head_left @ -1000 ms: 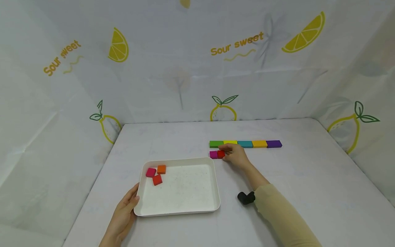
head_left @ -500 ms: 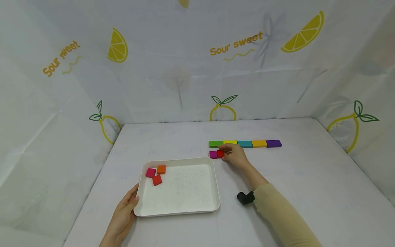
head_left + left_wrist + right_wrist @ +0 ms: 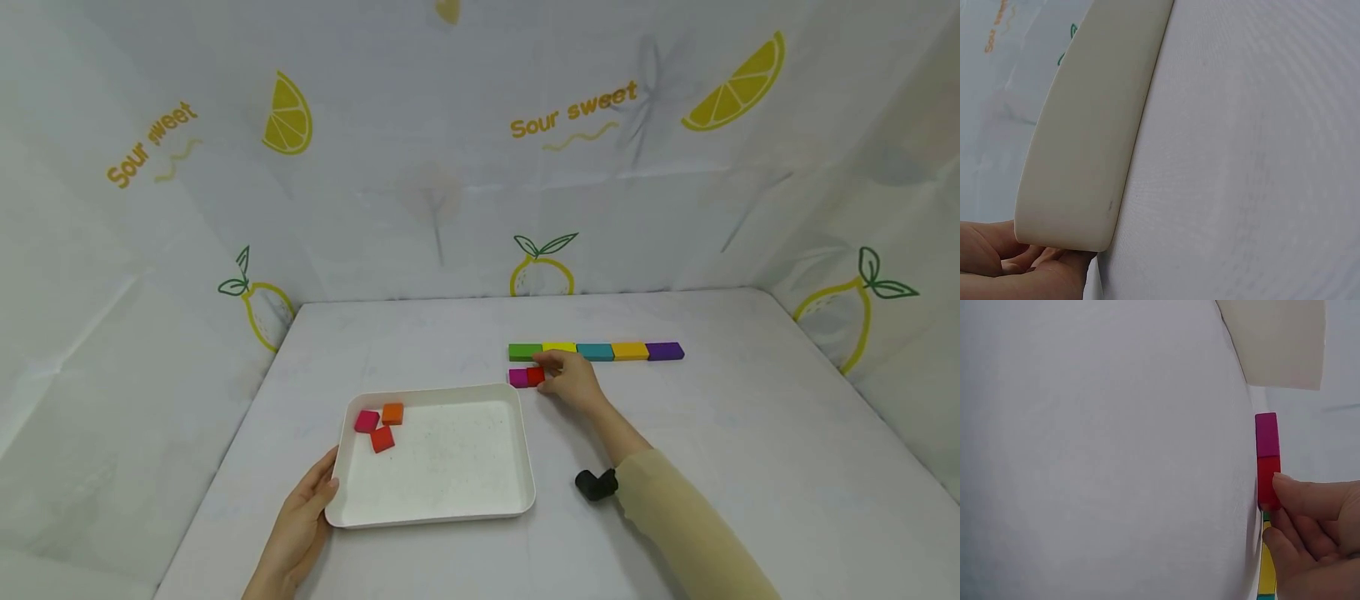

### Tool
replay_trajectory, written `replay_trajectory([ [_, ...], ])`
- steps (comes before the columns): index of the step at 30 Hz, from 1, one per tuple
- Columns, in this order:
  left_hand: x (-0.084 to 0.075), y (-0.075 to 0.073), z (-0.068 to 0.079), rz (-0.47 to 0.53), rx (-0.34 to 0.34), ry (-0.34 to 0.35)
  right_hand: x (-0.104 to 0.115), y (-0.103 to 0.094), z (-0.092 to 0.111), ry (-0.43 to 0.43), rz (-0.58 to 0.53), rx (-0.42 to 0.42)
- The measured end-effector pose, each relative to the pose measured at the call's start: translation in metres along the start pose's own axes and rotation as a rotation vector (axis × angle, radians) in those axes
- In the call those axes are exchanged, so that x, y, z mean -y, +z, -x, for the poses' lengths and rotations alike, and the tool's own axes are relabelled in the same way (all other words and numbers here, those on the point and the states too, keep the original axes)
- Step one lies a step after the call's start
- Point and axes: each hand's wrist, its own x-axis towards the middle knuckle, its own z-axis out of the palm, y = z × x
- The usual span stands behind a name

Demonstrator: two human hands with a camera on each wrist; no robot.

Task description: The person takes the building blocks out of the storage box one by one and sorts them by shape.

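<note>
My right hand point(image 3: 573, 379) pinches a red block point(image 3: 535, 377) on the table. In the right wrist view, thumb and fingers sit at one end of that red block point(image 3: 1268, 481). A magenta block point(image 3: 518, 378) lies end to end with it on the left. Just behind runs a row of a green block point(image 3: 525, 352), a yellow, a teal, an amber and a purple block point(image 3: 664, 352); my fingers partly cover the yellow one. My left hand point(image 3: 298, 510) grips the near left side of a white tray point(image 3: 435, 522), thumb at its rim. The left wrist view shows fingers at the tray's corner.
Inside the tray, at its far left, lie a pink block point(image 3: 367, 421), an orange block point(image 3: 392, 413) and a red-orange block point(image 3: 382, 439). A black wrist device point(image 3: 597, 484) sits at the right sleeve. Behind the table point(image 3: 420, 342) hangs a lemon-printed white cloth point(image 3: 420, 217).
</note>
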Motion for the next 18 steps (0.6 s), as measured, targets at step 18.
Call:
replay_trajectory([
  [18,-0.004,0.002,0.000,0.006,-0.025,-0.019,0.070,0.011,0.016,-0.164,-0.120,0.017],
])
